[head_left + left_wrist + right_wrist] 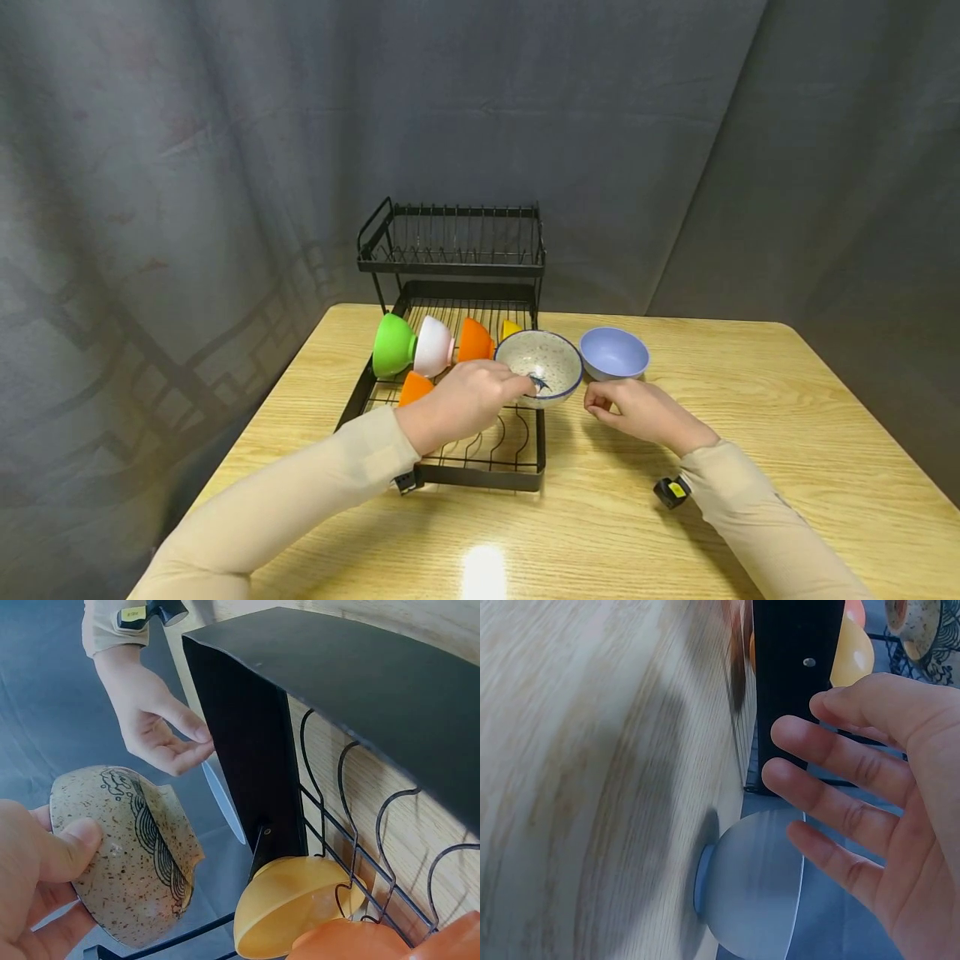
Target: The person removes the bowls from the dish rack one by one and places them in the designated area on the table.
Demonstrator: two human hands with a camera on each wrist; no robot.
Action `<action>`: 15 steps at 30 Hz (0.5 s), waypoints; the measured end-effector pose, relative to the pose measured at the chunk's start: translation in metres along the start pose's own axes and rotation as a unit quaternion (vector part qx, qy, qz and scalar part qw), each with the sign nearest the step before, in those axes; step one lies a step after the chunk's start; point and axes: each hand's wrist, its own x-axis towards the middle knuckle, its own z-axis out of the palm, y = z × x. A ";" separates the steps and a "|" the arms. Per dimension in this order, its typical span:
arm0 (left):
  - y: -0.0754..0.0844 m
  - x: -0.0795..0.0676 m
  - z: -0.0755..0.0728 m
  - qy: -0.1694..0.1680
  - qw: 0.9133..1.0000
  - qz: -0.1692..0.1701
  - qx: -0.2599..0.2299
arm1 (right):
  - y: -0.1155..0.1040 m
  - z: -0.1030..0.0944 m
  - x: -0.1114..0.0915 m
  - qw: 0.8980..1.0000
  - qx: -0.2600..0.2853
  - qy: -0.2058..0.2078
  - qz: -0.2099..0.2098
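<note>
My left hand [468, 398] grips a speckled ceramic bowl [551, 358] with a blue rim, raised over the right side of the dish rack. In the left wrist view, the thumb presses on the bowl [124, 851], whose outer wall carries a dark wave pattern. A light blue bowl [615, 350] stands upright on the table to the right of the rack. Just in front of that blue bowl hovers my right hand [637, 410], holding nothing. The right wrist view shows its fingers [840, 754] loosely bent and spread, apart from the blue bowl [754, 881].
A black two-tier dish rack [480, 477] stands on the wooden table [750, 392]. On its lower tier, tipped on their sides, are a green bowl [392, 346], a white bowl [432, 347], two orange bowls [474, 340] and a yellow bowl [511, 328]. Grey curtains hang behind.
</note>
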 end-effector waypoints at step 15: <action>0.001 0.001 0.001 -0.006 1.000 -0.001 -0.001 | 0.000 -0.008 0.000 1.000 -0.003 0.017 0.012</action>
